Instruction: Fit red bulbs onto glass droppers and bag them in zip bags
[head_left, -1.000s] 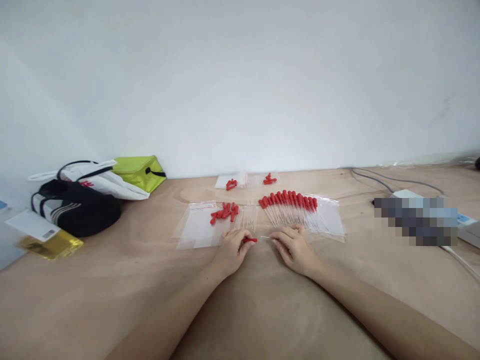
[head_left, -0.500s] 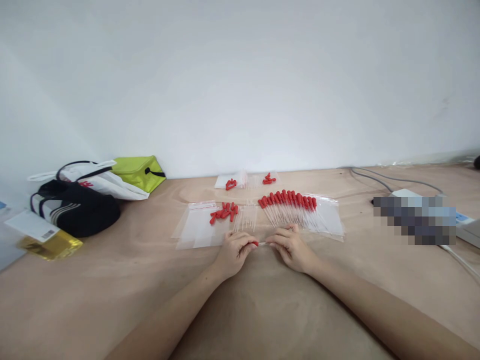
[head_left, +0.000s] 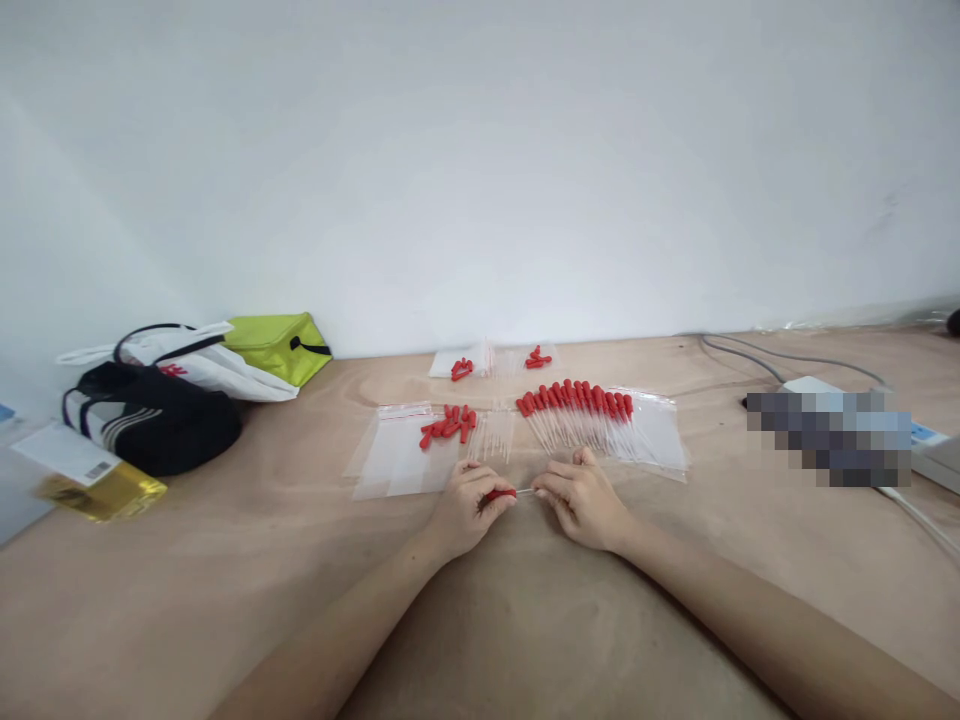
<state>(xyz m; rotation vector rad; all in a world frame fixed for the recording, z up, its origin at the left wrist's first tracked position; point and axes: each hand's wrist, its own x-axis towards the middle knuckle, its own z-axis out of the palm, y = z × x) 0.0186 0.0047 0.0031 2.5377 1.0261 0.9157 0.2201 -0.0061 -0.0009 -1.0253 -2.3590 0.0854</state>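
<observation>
Between thumb and fingers, my left hand (head_left: pixel 466 507) pinches a red rubber dropper bulb (head_left: pixel 501 493). A thin clear dropper tube (head_left: pixel 524 491) runs from the bulb's end to my right hand (head_left: pixel 581 500), whose fingertips are closed on it. How deep the tube sits in the bulb I cannot tell. Beyond my left hand, several loose red bulbs (head_left: pixel 450 425) lie on clear zip bags (head_left: pixel 382 455), with loose tubes (head_left: pixel 491 433) beside them. Droppers with red bulbs on their tubes (head_left: pixel 577 400) lie fanned out beyond my right hand, partly over another zip bag (head_left: pixel 664 430).
Further back lie two small groups of red bulbs (head_left: pixel 462 369) on bags. At the left are a black cap (head_left: pixel 169 420), a lime-green bag (head_left: pixel 274 340), a white bag (head_left: pixel 247 375) and a yellow package (head_left: pixel 112 492). A grey cable (head_left: pixel 750 355) and a blurred-out object lie right.
More of the red bulb now shows between my left thumb and fingers. Both hands stay nearly in place, still holding bulb and tube. The things on the table have not moved.
</observation>
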